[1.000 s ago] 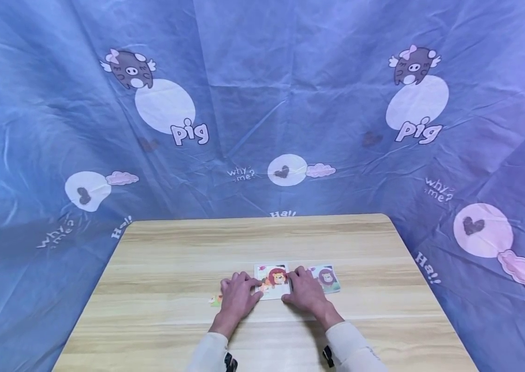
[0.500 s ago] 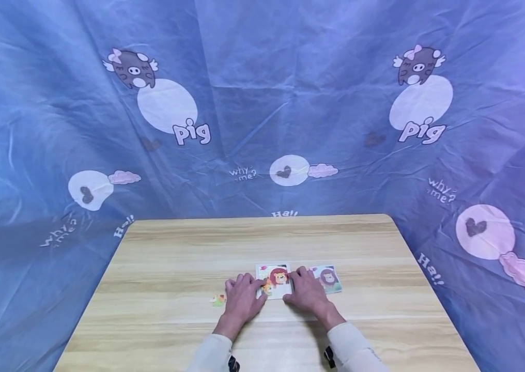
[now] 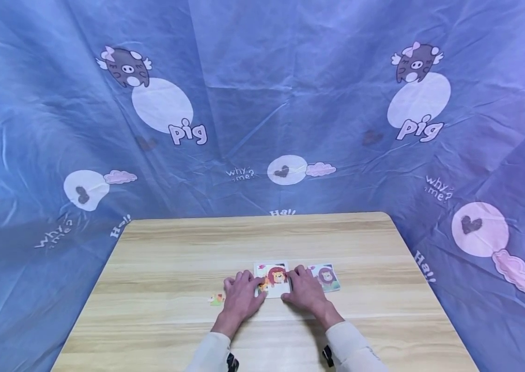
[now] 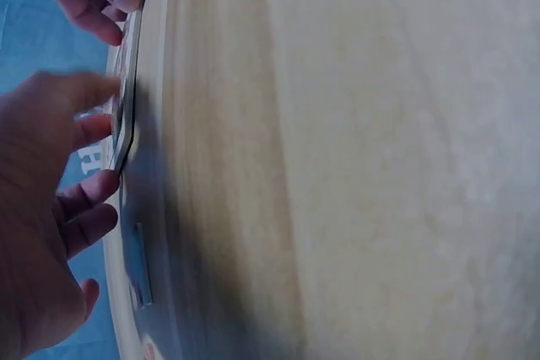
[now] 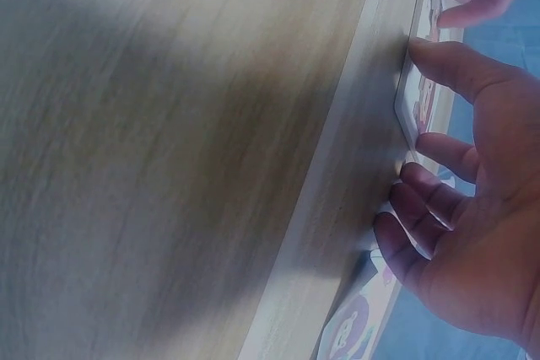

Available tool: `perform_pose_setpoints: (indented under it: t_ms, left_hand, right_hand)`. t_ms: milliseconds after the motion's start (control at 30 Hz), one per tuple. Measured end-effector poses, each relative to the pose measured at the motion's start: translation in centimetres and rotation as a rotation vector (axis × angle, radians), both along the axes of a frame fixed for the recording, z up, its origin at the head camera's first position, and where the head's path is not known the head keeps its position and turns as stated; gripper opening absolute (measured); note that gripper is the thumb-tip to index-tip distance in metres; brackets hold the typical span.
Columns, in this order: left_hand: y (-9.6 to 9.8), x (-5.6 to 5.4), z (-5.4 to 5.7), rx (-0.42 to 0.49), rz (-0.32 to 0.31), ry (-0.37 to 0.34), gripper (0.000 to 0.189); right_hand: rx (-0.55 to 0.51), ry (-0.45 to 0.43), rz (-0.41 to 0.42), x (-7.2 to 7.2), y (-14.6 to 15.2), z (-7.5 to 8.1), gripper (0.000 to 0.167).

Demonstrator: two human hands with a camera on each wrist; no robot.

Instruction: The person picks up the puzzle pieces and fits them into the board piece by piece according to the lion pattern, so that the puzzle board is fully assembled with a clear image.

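Note:
A white puzzle board [image 3: 277, 294] lies mid-table between both hands, with a lion picture partly filling it and white showing below. My left hand [image 3: 241, 297] is at its left side, thumb and index finger pinching an orange and green puzzle piece [image 3: 264, 284] low on the board. My right hand [image 3: 308, 293] holds the board's right side; in the right wrist view the thumb [image 5: 434, 55] is at the near edge and the index finger [image 5: 447, 153] at the side edge. A loose puzzle piece [image 3: 217, 299] lies left of my left hand.
A printed lion card [image 3: 327, 277] lies right of the board, partly behind my right hand. The wood-grain table [image 3: 174, 258] has rounded far corners. A blue patterned cloth [image 3: 244, 129] hangs behind it and along both sides.
My left fingers have shifted slightly at the board's left part, and more of the piece's green lower end shows. More of the loose piece shows too. My right hand stays in place.

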State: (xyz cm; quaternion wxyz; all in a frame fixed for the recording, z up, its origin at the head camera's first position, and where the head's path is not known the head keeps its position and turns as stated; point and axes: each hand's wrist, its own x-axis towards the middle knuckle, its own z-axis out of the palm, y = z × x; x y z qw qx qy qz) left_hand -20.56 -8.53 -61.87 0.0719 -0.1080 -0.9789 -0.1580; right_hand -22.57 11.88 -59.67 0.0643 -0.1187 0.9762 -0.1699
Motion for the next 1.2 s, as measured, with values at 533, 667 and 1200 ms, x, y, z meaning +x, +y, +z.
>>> perform_pose_setpoints:
  t_ms: [533, 667, 1200]
  left_hand:
    - [-0.2, 0.4, 0.2, 0.078, 0.054, 0.019, 0.028]
    - [-0.9, 0.5, 0.0, 0.084, 0.076, 0.023, 0.03]
    - [-5.4, 2.4, 1.0, 0.184, 0.156, -0.042, 0.037]
  right_hand:
    - [-0.004, 0.015, 0.002, 0.1, -0.2, 0.4, 0.068]
    - [-0.001, 0.012, -0.002, 0.1, -0.2, 0.3, 0.069]
    - [-0.003, 0.003, 0.006, 0.5, 0.1, 0.3, 0.07]
